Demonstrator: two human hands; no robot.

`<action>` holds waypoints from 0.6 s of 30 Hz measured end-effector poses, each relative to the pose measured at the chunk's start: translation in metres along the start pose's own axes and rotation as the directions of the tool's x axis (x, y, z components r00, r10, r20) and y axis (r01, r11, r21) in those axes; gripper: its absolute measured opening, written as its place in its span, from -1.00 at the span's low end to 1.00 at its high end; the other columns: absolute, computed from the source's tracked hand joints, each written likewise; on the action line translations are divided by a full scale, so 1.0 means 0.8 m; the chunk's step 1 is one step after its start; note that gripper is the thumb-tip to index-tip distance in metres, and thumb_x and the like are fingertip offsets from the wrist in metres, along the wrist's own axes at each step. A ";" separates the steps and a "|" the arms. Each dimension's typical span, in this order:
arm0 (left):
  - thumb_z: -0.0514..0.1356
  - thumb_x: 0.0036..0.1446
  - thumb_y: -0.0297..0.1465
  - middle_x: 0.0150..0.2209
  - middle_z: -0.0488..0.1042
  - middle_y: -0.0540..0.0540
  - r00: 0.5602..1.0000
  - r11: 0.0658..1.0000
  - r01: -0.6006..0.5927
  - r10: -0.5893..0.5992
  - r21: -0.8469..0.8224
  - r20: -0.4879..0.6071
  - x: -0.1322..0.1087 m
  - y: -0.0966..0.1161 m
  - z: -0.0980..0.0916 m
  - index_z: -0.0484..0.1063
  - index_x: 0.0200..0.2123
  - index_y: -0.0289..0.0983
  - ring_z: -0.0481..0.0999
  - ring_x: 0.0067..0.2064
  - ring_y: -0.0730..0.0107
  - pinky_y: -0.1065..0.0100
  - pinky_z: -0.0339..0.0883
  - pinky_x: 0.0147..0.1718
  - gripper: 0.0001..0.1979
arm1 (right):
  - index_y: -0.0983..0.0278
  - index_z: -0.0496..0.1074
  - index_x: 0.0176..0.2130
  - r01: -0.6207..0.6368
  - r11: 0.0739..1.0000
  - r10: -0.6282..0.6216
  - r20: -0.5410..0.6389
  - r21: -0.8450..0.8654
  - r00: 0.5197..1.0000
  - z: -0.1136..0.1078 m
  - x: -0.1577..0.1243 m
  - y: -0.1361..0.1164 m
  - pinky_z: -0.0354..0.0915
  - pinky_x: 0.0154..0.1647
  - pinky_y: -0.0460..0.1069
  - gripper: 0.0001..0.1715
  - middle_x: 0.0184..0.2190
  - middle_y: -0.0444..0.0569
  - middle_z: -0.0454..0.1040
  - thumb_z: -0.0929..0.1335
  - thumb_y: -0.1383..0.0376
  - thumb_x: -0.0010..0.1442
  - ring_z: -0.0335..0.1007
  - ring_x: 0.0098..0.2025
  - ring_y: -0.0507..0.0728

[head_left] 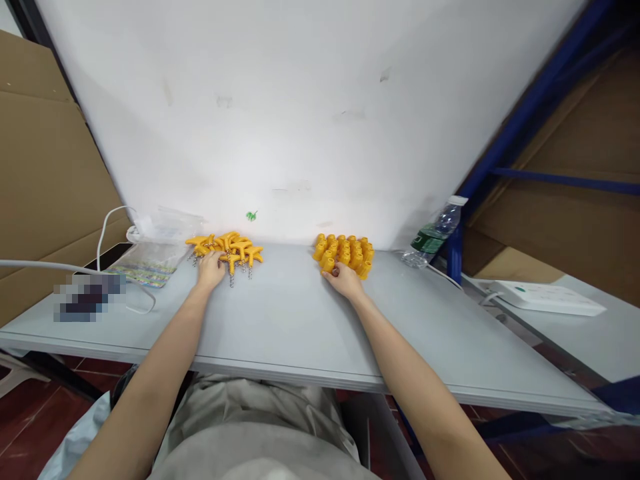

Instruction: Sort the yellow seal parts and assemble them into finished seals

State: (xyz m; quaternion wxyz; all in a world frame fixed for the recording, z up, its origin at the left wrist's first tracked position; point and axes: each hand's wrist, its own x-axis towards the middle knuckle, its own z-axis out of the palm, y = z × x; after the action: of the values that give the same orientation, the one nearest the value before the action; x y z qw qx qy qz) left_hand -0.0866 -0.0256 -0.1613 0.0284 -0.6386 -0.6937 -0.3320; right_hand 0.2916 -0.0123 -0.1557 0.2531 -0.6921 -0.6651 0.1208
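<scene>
A heap of yellow T-shaped corkscrew handles with metal screws (pixel 235 250) lies at the back left of the grey table (pixel 300 327). My left hand (pixel 210 270) rests at the near edge of that heap, fingers curled onto one piece. At the back right sits a cluster of several yellow caps (pixel 345 252). My right hand (pixel 343 279) reaches its near edge, fingers closing on one yellow cap. What each hand holds is partly hidden by the fingers.
Clear plastic bags (pixel 155 243) and a white cable (pixel 107 227) lie at the far left beside a dark device. A plastic water bottle (pixel 435 233) lies at the back right. A white power strip (pixel 545 297) sits on the neighbouring table. A white wall stands behind.
</scene>
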 end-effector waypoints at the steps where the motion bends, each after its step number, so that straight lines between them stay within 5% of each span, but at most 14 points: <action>1: 0.04 0.06 -0.55 -0.04 0.53 -0.17 1.000 1.000 -0.005 0.005 0.016 0.004 0.000 0.000 0.001 0.49 -0.08 -0.22 0.47 0.06 0.10 0.08 0.29 0.11 -0.62 | 0.28 0.42 -0.24 0.002 1.000 -0.002 0.001 -0.006 1.000 0.000 0.000 0.000 0.36 -0.19 0.10 -0.79 -0.26 0.10 0.54 0.37 0.18 0.16 0.49 -0.13 0.30; 13: 0.03 0.11 -0.54 0.02 0.46 -0.22 0.997 0.991 -0.064 0.059 0.118 0.049 -0.001 0.000 0.001 0.44 -0.03 -0.20 0.41 0.10 0.04 0.07 0.28 0.08 -0.62 | 0.26 0.43 -0.26 0.007 1.000 -0.007 0.000 -0.014 1.000 0.001 0.002 0.002 0.36 -0.20 0.13 -0.80 -0.30 0.09 0.53 0.37 0.18 0.14 0.49 -0.16 0.33; 18: 0.02 0.03 -0.62 0.18 0.36 -0.14 0.972 0.970 -0.219 0.209 0.101 0.105 -0.006 0.011 0.003 0.47 0.03 -0.14 0.29 0.23 0.11 0.05 0.17 0.21 -0.47 | 0.26 0.44 -0.24 0.018 1.000 -0.018 0.015 0.002 1.000 -0.001 0.001 0.000 0.36 -0.20 0.11 -0.80 -0.28 0.08 0.54 0.37 0.19 0.15 0.49 -0.16 0.31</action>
State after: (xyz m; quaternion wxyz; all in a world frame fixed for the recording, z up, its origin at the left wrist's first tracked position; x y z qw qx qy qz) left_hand -0.0770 -0.0293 -0.1616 0.0675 -0.7218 -0.6389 -0.2573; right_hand 0.2921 -0.0119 -0.1547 0.2500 -0.6848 -0.6731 0.1244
